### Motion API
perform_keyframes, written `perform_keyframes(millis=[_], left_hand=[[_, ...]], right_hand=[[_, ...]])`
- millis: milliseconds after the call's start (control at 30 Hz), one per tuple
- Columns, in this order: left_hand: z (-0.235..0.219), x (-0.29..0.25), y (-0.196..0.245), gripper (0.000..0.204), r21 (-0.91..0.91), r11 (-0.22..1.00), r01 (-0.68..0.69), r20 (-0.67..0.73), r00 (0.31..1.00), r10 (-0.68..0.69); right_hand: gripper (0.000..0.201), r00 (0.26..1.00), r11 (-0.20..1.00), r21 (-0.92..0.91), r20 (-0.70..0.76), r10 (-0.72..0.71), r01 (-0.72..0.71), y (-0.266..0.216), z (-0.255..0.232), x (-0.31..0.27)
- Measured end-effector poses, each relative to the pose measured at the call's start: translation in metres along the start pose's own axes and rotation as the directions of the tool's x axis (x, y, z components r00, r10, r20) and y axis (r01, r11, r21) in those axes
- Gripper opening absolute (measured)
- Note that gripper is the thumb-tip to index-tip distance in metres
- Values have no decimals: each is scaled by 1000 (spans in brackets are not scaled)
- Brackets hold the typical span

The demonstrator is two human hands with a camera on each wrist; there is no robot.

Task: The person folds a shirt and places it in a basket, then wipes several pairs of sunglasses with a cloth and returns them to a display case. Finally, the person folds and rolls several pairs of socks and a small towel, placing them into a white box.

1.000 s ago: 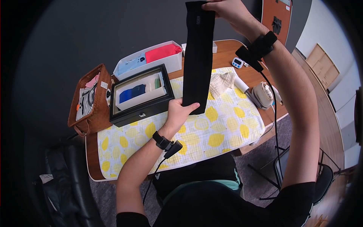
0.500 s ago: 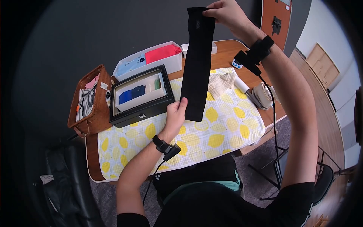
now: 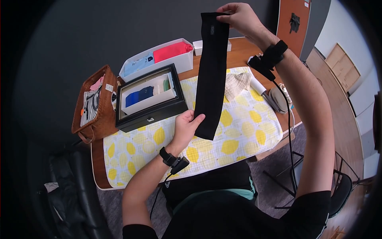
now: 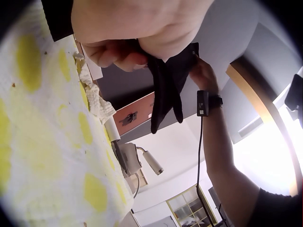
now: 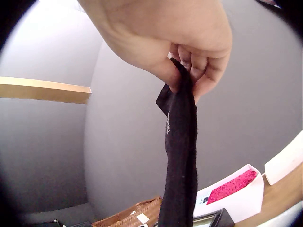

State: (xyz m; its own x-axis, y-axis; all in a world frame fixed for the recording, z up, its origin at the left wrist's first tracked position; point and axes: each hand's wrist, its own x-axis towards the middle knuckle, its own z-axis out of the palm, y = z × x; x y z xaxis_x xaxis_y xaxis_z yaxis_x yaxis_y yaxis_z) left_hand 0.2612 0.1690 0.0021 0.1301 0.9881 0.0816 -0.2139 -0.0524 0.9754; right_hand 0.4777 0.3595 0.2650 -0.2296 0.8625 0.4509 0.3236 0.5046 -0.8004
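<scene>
A long strip of black cloth (image 3: 211,75) hangs upright above the table, with small grey lettering near its top. My right hand (image 3: 243,22) pinches its upper right corner between thumb and fingers; the right wrist view shows the same pinch by my right hand (image 5: 175,42) on the black cloth (image 5: 180,156). Lower down, my left hand (image 3: 186,129) grips the cloth's left edge, thumb on the front, a little above the bottom end. In the left wrist view the fingers of my left hand (image 4: 137,28) curl at the cloth (image 4: 165,90).
Below lies a lemon-patterned cloth (image 3: 229,147) with a crumpled beige cloth (image 3: 237,84) on it. A black glass-lidded box (image 3: 153,114), a brown basket (image 3: 104,105) and a white bin (image 3: 184,61) stand at the left and back. An iron (image 3: 277,99) sits at the right.
Both hands have come down somewhat with the black cloth, whose top and bottom ends now hang lower. The left thumb has shifted about on the cloth's edge. The head view has tilted slightly.
</scene>
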Motion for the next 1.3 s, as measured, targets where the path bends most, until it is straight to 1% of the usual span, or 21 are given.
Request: perform_keyframes(millis=[67, 133, 200, 300, 433, 500, 533, 600, 633, 667, 733, 767, 800, 867, 900, 933, 967, 1100, 1200, 1233, 1300], left_hand=[[6, -8, 7, 17, -50, 998, 32, -10, 999, -33], [10, -13, 11, 18, -119, 975, 189, 84, 980, -180], [2, -18, -1, 19, -58, 962, 266, 121, 959, -258], [-5, -26, -5, 19, 182, 832, 525, 223, 802, -554], [-15, -29, -22, 24, 337, 763, 552, 259, 724, -639], [-10, -28, -5, 35, 559, 589, 584, 102, 656, -748], [-7, -25, 13, 35, 561, 587, 584, 101, 655, -749], [-1, -10, 54, 41, 913, 241, 329, -19, 625, -781], [-6, -4, 59, 43, 958, 201, 206, -15, 732, -681], [-7, 4, 67, 39, 943, 306, 129, 39, 872, -487], [-8, 24, 75, 45, 888, 453, -80, 96, 995, -10], [-6, 37, 77, 57, 850, 486, -204, 93, 966, 242], [-2, 54, 78, 57, 847, 489, -210, 95, 964, 250], [7, 87, 80, 64, 801, 441, -405, 23, 757, 653], [4, 98, 80, 64, 795, 442, -416, 25, 750, 661], [0, 108, 78, 55, 559, 755, -342, -9, 909, 417], [-2, 115, 75, 46, 269, 951, -154, 57, 988, 144], [-5, 127, 66, 20, 82, 983, -163, -46, 985, 167], [-10, 128, 69, 19, 17, 965, -262, -82, 961, 263], [-9, 127, 71, 18, 57, 951, -304, -120, 943, 309], [-12, 124, 70, 17, 67, 947, -313, -127, 939, 320]], right_hand=[[20, 998, 993, -106, -31, -56, 52, 15, 11, -11], [24, 992, 971, -214, -55, -118, 103, 29, 18, -19], [28, 994, 978, -203, 94, 57, -37, 43, 27, -24], [25, 973, 945, -323, 204, 112, -41, 63, 46, -42], [16, 945, 956, -287, 294, 145, -58, 107, 69, -58], [17, 946, 962, -269, 294, 135, -53, 130, 77, -60], [17, 947, 962, -267, 293, 135, -55, 130, 78, -60], [11, 936, 971, -216, 312, 163, -97, 126, 81, -65], [11, 936, 972, -217, 312, 160, -94, 128, 81, -65], [11, 936, 986, -131, 322, 142, -105, 128, 81, -66], [10, 937, 993, -49, 330, 118, -108, 124, 82, -69], [8, 936, 992, -4, 332, 120, -126, 117, 80, -74], [7, 935, 989, 39, 333, 123, -145, 110, 79, -78], [7, 932, 993, -23, 343, 114, -113, 102, 76, -83], [8, 931, 994, 18, 354, 93, -107, 104, 76, -84], [8, 928, 993, 58, 366, 73, -101, 99, 76, -85], [10, 930, 993, 80, 363, 56, -92, 94, 76, -87], [18, 936, 971, 180, 340, 91, -159, 85, 78, -86], [31, 954, 961, 245, 296, 48, -125, 77, 86, -86], [42, 937, 944, 286, 345, 60, -166, 80, 89, -86], [29, 905, 860, 408, 405, 130, -306, 94, 100, -91]])
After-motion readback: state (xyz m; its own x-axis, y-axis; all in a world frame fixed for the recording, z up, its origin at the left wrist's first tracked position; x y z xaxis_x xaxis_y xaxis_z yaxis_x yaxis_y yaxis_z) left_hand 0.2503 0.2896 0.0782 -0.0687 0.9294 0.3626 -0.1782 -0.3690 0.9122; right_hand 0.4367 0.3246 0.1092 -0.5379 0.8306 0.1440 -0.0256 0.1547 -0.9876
